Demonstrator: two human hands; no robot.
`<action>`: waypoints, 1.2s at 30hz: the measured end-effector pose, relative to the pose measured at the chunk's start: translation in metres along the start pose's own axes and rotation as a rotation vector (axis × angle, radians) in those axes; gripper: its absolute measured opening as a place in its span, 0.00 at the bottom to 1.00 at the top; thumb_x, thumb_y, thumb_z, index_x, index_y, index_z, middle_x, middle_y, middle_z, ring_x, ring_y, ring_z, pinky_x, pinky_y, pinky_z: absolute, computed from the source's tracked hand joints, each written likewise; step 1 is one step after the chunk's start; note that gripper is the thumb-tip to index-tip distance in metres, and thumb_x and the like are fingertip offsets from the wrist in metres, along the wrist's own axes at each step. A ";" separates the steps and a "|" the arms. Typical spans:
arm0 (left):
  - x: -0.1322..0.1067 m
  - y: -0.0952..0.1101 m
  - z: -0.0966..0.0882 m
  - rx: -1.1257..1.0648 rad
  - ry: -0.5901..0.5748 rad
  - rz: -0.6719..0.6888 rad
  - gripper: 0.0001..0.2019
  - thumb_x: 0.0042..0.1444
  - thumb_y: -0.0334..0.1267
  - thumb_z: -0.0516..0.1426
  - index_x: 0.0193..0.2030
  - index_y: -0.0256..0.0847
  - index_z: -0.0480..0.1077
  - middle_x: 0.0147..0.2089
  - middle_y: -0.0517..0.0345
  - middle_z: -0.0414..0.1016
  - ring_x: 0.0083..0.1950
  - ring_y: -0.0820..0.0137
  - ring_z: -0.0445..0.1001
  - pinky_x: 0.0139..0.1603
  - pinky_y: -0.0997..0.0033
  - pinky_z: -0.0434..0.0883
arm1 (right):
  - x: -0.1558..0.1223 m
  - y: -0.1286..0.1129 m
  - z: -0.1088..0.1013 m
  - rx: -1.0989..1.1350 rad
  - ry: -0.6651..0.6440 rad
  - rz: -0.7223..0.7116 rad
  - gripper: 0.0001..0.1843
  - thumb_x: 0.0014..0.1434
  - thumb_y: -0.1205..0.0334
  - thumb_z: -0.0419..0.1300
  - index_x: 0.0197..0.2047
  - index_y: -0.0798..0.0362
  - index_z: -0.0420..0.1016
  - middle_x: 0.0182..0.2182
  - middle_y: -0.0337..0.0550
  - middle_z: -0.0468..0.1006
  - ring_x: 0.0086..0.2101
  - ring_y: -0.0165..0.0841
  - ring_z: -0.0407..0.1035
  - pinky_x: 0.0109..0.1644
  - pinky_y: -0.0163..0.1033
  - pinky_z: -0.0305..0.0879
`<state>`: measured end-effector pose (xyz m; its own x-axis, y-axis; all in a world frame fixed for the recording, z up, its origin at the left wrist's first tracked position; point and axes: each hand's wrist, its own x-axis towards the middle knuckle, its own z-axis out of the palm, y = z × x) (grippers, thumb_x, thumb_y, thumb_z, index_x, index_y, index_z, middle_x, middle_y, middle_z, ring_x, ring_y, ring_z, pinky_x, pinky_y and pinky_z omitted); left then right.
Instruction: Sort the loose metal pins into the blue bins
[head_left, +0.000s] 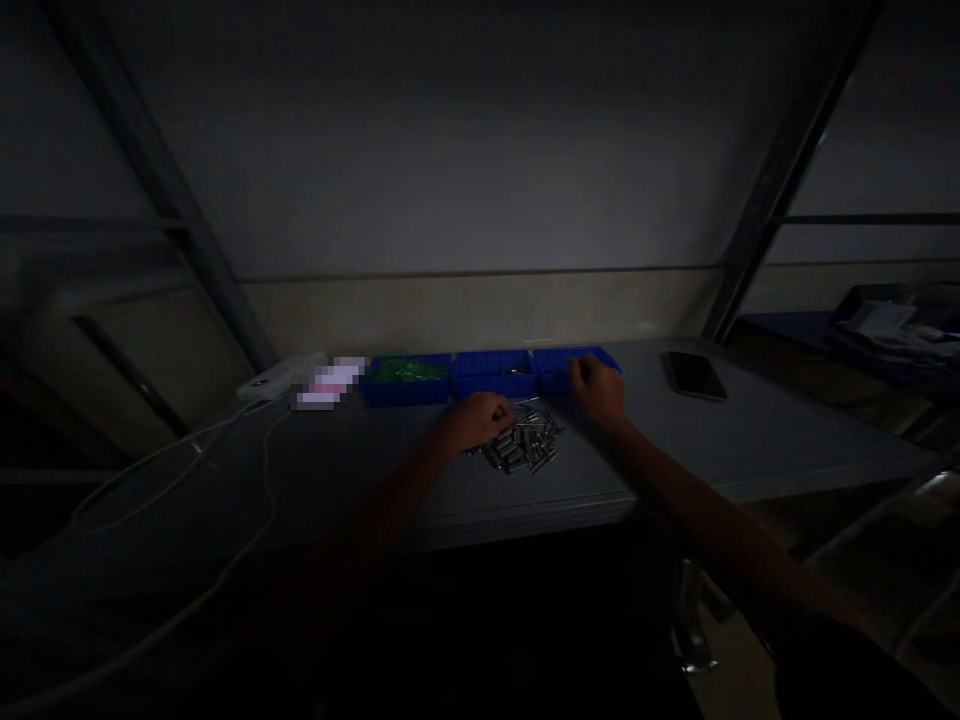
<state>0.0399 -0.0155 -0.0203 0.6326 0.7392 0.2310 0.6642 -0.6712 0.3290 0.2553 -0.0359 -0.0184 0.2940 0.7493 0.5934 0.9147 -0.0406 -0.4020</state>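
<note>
A loose pile of small metal pins (pixel 517 448) lies on the grey table in front of the blue bins. At the pile's left edge is my left hand (pixel 474 422), its fingers curled together; what they hold, if anything, is too dark to make out. My right hand (pixel 598 390) is raised at the front of the right blue bin (pixel 551 368), fingers bent inward, contents hidden. Some small metal parts sit in the middle blue bin (pixel 480 370). Green material fills much of the left blue bin (pixel 409 392).
A phone (pixel 696 376) lies on the table (pixel 780 430) to the right. At the left are a white power strip (pixel 262 384), a blurred-out patch (pixel 326 385) and white cables (pixel 268 470). Metal uprights (pixel 765 190) flank the table, with a wall behind.
</note>
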 end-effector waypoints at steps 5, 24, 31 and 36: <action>0.001 -0.001 -0.001 0.055 -0.019 -0.066 0.08 0.52 0.34 0.53 0.33 0.38 0.73 0.34 0.53 0.77 0.34 0.69 0.74 0.34 0.74 0.66 | 0.004 0.009 0.004 -0.009 0.003 0.098 0.21 0.61 0.50 0.47 0.40 0.55 0.74 0.32 0.51 0.78 0.30 0.36 0.70 0.32 0.36 0.58; 0.002 0.004 -0.011 -0.022 0.182 -0.098 0.09 0.59 0.35 0.48 0.34 0.38 0.67 0.36 0.51 0.74 0.39 0.68 0.72 0.41 0.70 0.67 | -0.032 -0.039 -0.006 0.011 -0.345 -0.516 0.16 0.61 0.54 0.49 0.48 0.53 0.68 0.36 0.46 0.78 0.33 0.35 0.72 0.35 0.35 0.58; -0.001 0.011 -0.013 -0.054 0.202 -0.064 0.12 0.60 0.36 0.46 0.30 0.37 0.66 0.31 0.54 0.73 0.34 0.70 0.70 0.37 0.72 0.65 | -0.031 -0.037 -0.007 0.023 -0.347 -0.542 0.14 0.62 0.57 0.48 0.46 0.53 0.69 0.38 0.47 0.78 0.34 0.34 0.72 0.35 0.34 0.58; 0.000 0.009 -0.013 -0.087 0.221 -0.057 0.14 0.60 0.37 0.46 0.27 0.37 0.66 0.28 0.56 0.72 0.32 0.71 0.69 0.35 0.73 0.64 | -0.034 -0.040 -0.011 0.044 -0.327 -0.566 0.14 0.63 0.57 0.47 0.44 0.53 0.69 0.39 0.46 0.78 0.36 0.33 0.71 0.36 0.33 0.58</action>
<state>0.0404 -0.0212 -0.0055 0.4859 0.7763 0.4017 0.6536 -0.6278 0.4227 0.2121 -0.0672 -0.0150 -0.3356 0.8096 0.4815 0.8891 0.4411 -0.1220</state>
